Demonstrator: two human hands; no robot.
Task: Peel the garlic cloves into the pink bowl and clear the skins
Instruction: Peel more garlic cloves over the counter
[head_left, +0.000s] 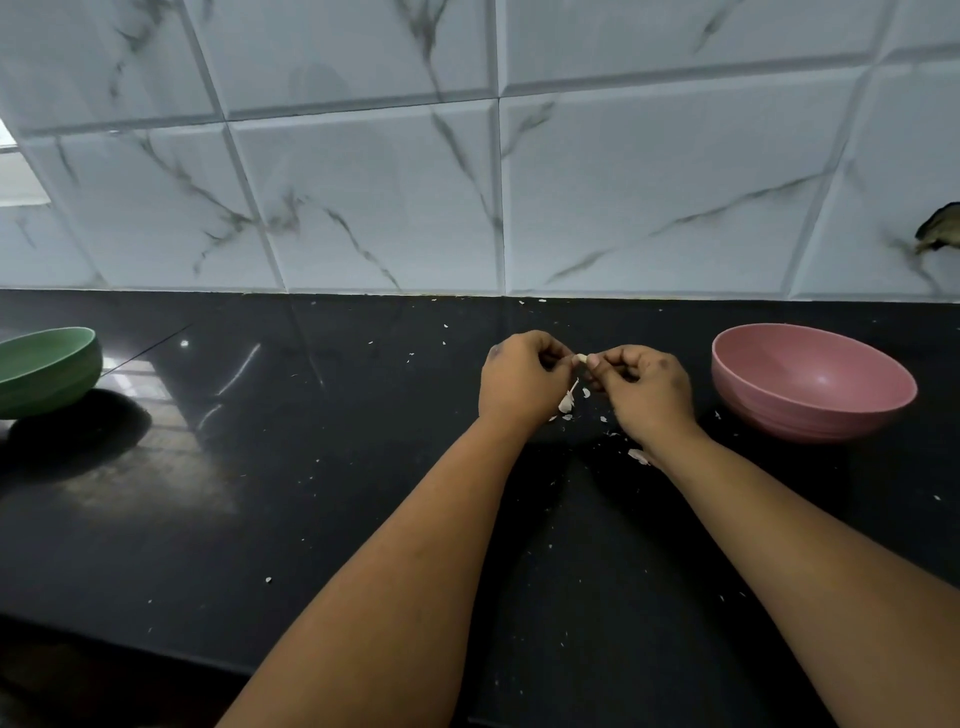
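Peeling a garlic clove above the counter, pink bowl waiting at three o'clock.

We see the left hand (522, 374) and the right hand (641, 382) drawn close together just past the middle of the view, fingers of both curled in and pinching one small garlic clove (581, 358) between them; we judge that the two pinches oppose each other so the skin can be pulled away. A loose skin (566, 401) shows just below the hands at six o'clock, and finer flakes are strewn over the black counter (311, 519), where they fall clear of the food. The pink bowl (878, 413) sits near the right hand at three o'clock, handy for dropping the clove; we see nothing inside it. A green bowl (47, 374) stands well apart at nine o'clock.
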